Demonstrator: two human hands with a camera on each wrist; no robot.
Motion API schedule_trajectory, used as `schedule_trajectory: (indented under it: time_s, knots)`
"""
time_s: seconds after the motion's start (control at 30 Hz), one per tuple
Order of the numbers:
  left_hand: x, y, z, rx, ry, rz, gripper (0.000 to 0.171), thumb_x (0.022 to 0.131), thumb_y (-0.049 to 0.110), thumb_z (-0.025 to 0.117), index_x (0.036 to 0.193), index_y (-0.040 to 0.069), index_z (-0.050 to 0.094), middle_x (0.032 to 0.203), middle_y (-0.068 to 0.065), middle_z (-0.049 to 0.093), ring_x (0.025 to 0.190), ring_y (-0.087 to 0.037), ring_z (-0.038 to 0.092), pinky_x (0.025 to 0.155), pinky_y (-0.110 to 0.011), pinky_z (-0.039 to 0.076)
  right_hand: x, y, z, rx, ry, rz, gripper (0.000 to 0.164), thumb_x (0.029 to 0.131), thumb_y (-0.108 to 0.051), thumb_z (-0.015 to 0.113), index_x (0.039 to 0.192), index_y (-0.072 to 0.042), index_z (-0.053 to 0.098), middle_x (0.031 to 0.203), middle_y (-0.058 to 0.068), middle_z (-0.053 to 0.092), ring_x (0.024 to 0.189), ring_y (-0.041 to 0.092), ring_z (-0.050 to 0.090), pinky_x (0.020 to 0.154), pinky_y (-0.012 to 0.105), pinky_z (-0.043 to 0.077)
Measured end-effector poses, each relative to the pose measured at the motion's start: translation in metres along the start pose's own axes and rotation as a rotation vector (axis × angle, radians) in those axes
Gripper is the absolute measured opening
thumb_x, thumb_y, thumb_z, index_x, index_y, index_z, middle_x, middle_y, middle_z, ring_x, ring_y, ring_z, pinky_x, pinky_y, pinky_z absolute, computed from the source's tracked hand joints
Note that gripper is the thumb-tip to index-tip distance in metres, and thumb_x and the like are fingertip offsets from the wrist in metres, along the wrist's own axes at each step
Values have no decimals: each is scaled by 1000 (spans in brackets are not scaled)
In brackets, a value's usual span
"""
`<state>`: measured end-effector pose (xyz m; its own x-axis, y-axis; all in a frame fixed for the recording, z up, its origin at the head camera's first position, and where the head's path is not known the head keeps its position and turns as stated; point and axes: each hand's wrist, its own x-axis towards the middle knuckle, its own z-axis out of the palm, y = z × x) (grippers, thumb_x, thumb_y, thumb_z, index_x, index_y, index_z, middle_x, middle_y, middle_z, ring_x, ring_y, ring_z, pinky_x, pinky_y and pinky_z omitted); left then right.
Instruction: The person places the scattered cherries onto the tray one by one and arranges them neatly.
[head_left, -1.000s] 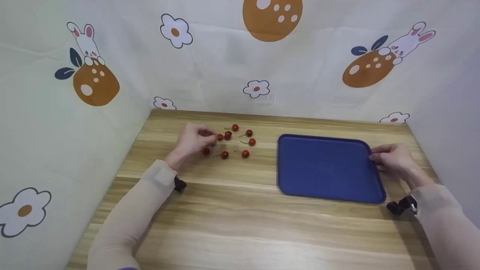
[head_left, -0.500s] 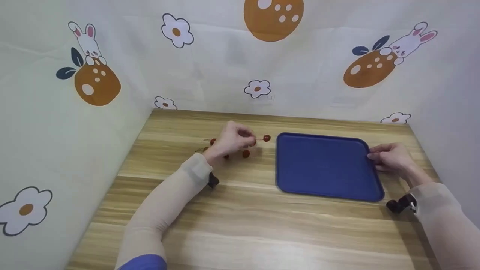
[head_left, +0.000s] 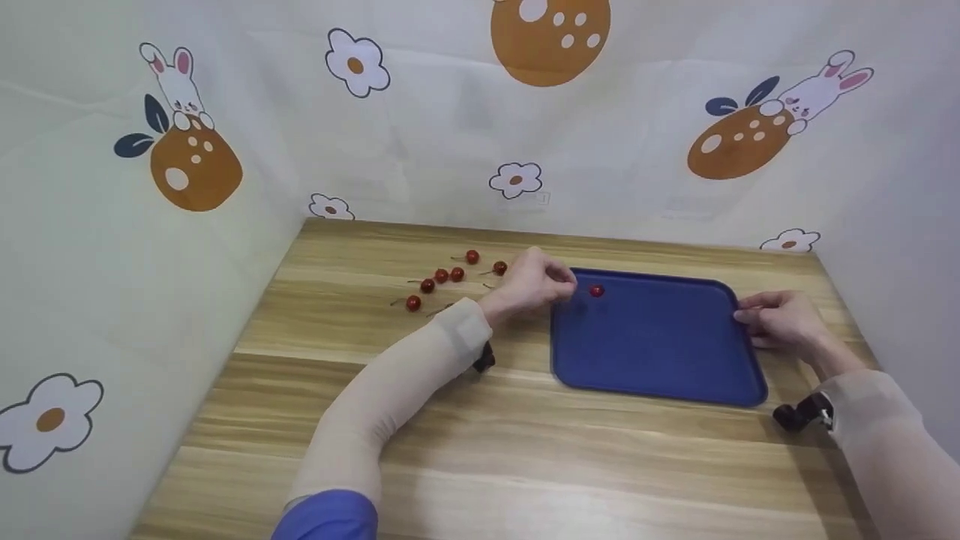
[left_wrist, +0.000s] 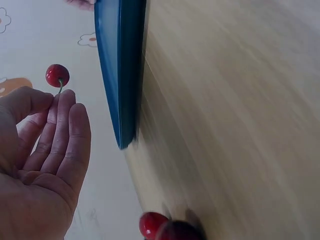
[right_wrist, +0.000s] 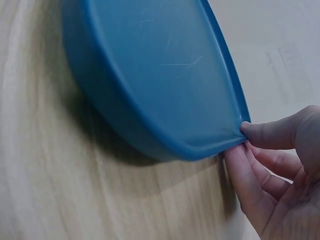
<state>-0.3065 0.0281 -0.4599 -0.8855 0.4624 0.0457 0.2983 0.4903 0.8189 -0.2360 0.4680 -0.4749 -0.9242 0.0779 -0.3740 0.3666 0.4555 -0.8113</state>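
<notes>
A red cherry (left_wrist: 57,75) is pinched by its green stem between thumb and fingertips of my left hand (head_left: 534,280). In the head view that cherry (head_left: 596,291) hangs over the back left corner of the blue tray (head_left: 652,337). My right hand (head_left: 784,321) grips the tray's right rim, thumb on top and fingers beneath, as the right wrist view shows. Left of the tray lie several more cherries (head_left: 427,286) with stems on the wooden table; my left hand and forearm hide some of them.
The wooden table (head_left: 480,450) meets a patterned cloth backdrop (head_left: 420,135) at its back edge and sides. Two loose cherries (left_wrist: 152,225) show close to the left wrist camera. Small black wrist devices (head_left: 802,412) sit under both cuffs.
My left hand has moved right from the cherry group to the tray's back left corner, carrying one cherry by its stem. The right hand keeps its hold on the tray rim.
</notes>
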Motion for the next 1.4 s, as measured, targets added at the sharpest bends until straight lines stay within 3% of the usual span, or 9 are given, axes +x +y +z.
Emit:
schedule_trajectory:
  time_s: [0.1,0.2,0.3,0.5,0.57,0.77,0.93,1.2,1.4]
  knots:
    - [9,10,11,-4,0,0,11,94,7,81,99,10,90,86,3,83,70,-2,66,65,-17,52,0,0,-2,1,0,3,15,106,-11,76,119,-17,78,83,-14,77,77,2,72,73,25,68]
    - [19,20,23,-37,-11,-1,10,96,5,81,102,6,89,84,0,83,66,-3,66,61,-18,53,-1,0,-4,-3,1,6,18,106,-11,76,123,-14,77,83,-14,76,76,2,71,73,25,68]
    - [28,29,35,-22,-20,-4,9,96,7,82,101,9,90,84,1,84,63,-1,67,59,-17,53,-2,1,-6,-2,-4,9,21,106,-10,75,127,-10,75,83,-12,76,76,3,71,74,25,68]
    - [49,42,58,89,-50,100,9,96,13,82,98,16,90,85,2,86,63,5,64,63,-12,49,-5,4,-10,21,-6,16,13,107,-11,74,119,-16,77,84,-14,76,78,2,72,72,24,68]
    - [56,46,64,107,-48,112,8,96,14,82,97,17,90,84,3,85,64,5,64,63,-11,48,-6,5,-10,15,-2,15,15,106,-11,75,121,-14,76,84,-15,76,79,1,72,73,24,67]
    - [70,58,83,124,-49,34,10,98,14,82,95,19,90,82,5,85,63,3,66,64,-11,50,-6,3,-6,-9,-21,27,54,103,-7,77,149,13,57,88,-14,81,82,2,77,76,26,68]
    - [79,69,104,188,-74,40,12,101,18,80,98,21,92,82,7,86,66,4,66,70,-9,48,-4,2,-6,-48,-15,22,67,103,-6,76,158,17,45,88,-15,80,81,2,77,75,25,68]
    - [94,74,128,304,-119,-9,17,104,21,75,99,27,91,84,15,84,87,1,71,86,-13,54,-1,0,2,-76,5,-4,67,100,-8,80,155,16,50,87,-17,78,81,0,75,73,24,67]
    - [108,76,143,436,-93,26,17,103,31,76,92,33,89,102,21,82,105,-1,72,98,-17,57,0,-2,4,-72,17,-20,66,100,-7,80,153,17,50,86,-19,76,80,-1,74,72,24,67]
